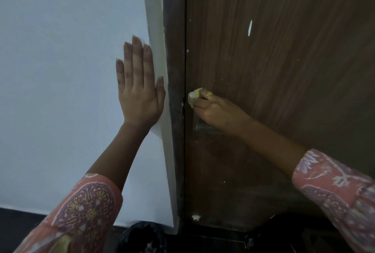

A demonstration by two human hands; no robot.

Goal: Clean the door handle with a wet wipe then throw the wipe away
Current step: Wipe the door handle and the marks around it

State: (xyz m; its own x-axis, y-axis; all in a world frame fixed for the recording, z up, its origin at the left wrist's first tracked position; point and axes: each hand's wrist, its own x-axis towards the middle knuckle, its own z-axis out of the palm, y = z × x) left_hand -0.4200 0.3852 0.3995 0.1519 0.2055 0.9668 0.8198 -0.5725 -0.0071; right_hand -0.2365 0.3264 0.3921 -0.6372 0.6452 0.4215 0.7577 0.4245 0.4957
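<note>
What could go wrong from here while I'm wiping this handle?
1. The right hand hides the handle; only its plate shows, so spots may be missed.
2. The wipe is bunched small and could slip out.
3. The bin sits low in the dark, so a dropped wipe may miss it.

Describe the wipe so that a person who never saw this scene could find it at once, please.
Start at the dark brown wooden door on the right and follow its left edge down to the middle. There the right hand presses a small crumpled pale yellow-white wipe against the door, above a dull metal plate. It is the only light, soft thing on the dark wood.
</note>
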